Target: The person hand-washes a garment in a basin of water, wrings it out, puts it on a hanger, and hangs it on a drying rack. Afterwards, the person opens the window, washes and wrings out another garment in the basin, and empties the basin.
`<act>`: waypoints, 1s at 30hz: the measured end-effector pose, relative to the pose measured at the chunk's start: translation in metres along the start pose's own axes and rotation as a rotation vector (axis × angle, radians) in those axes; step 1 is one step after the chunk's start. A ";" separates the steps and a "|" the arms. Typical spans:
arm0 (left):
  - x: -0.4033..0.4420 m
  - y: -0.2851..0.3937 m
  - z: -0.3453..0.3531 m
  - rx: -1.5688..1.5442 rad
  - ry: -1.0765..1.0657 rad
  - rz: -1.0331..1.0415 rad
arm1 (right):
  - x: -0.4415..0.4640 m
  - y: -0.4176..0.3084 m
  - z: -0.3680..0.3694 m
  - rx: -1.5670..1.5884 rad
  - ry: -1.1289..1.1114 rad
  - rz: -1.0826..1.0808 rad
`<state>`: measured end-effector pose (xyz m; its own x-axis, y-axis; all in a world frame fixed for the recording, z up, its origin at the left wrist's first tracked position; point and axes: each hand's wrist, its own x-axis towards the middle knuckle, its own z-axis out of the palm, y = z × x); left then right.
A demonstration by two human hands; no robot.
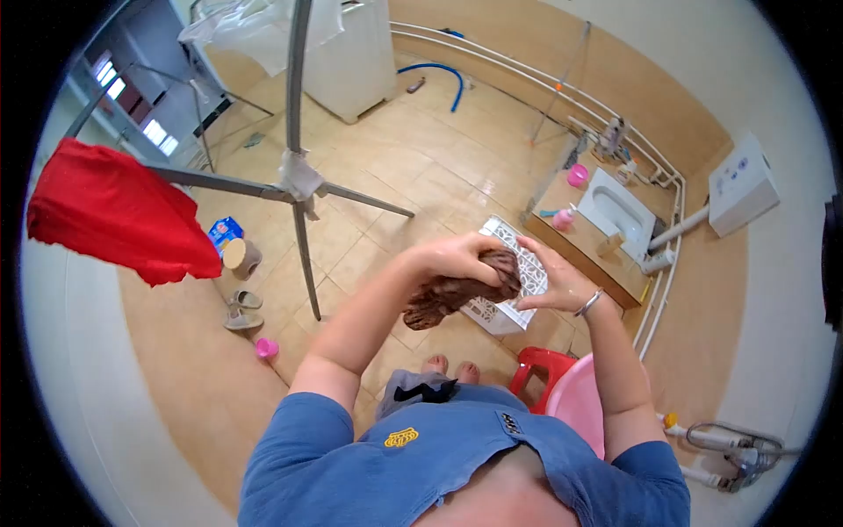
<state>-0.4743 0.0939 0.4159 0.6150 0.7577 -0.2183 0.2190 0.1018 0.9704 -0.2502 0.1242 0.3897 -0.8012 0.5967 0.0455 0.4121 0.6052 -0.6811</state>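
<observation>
A bunched, dark brown patterned cloth point(452, 294) hangs in front of my body, its lower end drooping to the left. My left hand point(464, 258) is closed around its upper right part. Just right of the cloth, my right hand point(562, 279) is raised with thumb and fingers spread, holding nothing. Behind and below both hands stands a white openwork plastic basket point(505, 318), partly covered by them. What kind of garment or fabric the brown cloth is cannot be made out.
A pink basin point(580, 400) and red stool point(537, 369) stand beside my right arm. To the left, a red cloth point(118, 215) hangs on a metal rack point(230, 184) whose legs spread over the floor. A squat toilet point(619, 211) sits on a raised step at right.
</observation>
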 end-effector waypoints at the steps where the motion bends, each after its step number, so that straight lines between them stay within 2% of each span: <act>1: 0.000 0.006 0.005 0.137 0.019 0.029 | 0.008 -0.009 0.010 0.166 0.034 -0.046; 2: 0.000 0.011 0.010 0.186 0.089 0.106 | 0.008 -0.024 0.017 0.347 0.015 0.039; 3: -0.003 0.019 0.011 0.287 0.165 0.049 | 0.016 -0.022 0.035 0.559 0.107 -0.060; 5: -0.009 0.027 0.017 0.429 0.343 0.042 | 0.022 -0.010 0.050 0.445 0.264 0.026; 7: -0.018 0.030 0.019 0.500 0.430 -0.001 | 0.030 -0.026 0.041 0.464 0.359 -0.054; 8: -0.022 0.028 0.020 0.418 0.558 0.165 | 0.030 -0.044 0.029 0.513 0.365 0.043; 9: -0.025 0.025 0.016 0.336 0.680 0.337 | 0.029 -0.060 0.021 0.485 0.394 0.015; 10: -0.028 0.017 0.009 0.106 0.492 0.323 | 0.031 -0.068 0.019 0.553 0.453 -0.027; 11: -0.025 0.008 0.007 0.114 0.503 0.326 | 0.033 -0.076 0.018 0.622 0.513 -0.064; 12: -0.019 -0.004 0.014 -0.304 0.374 0.478 | 0.035 -0.090 0.016 0.771 0.610 -0.085; 13: -0.014 -0.010 0.025 -0.724 0.224 0.618 | 0.037 -0.092 0.013 0.745 0.701 -0.101; 16: -0.002 -0.018 0.065 -0.599 0.447 0.650 | 0.056 -0.117 0.006 0.855 0.891 -0.105; 17: 0.000 -0.010 0.077 -0.533 0.578 0.714 | 0.062 -0.110 0.011 0.751 0.897 -0.095; 19: -0.006 -0.011 0.066 -0.486 0.585 0.472 | 0.068 -0.095 0.011 0.590 0.702 0.000; 21: -0.013 -0.006 0.063 -0.471 0.605 0.457 | 0.061 -0.093 -0.013 0.508 0.263 0.025; 23: -0.028 0.003 0.058 -0.769 0.361 0.315 | 0.045 -0.080 -0.036 0.805 -0.050 -0.098; 24: -0.029 0.003 0.061 -0.910 0.263 0.302 | 0.047 -0.074 -0.034 0.801 -0.058 -0.112; 27: -0.030 -0.001 0.079 -1.254 0.037 0.164 | 0.054 -0.038 -0.002 1.227 0.088 -0.221; 29: -0.015 -0.021 0.092 -1.457 -0.184 0.213 | 0.054 -0.023 0.008 1.503 0.208 -0.289; 30: -0.012 -0.023 0.097 -1.451 -0.191 0.208 | 0.050 -0.066 0.008 1.693 0.192 -0.283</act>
<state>-0.4130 0.0196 0.3864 0.6529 0.7566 0.0358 -0.7448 0.6326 0.2125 -0.3213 0.1098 0.4314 -0.6512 0.7039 0.2837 -0.7000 -0.4127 -0.5828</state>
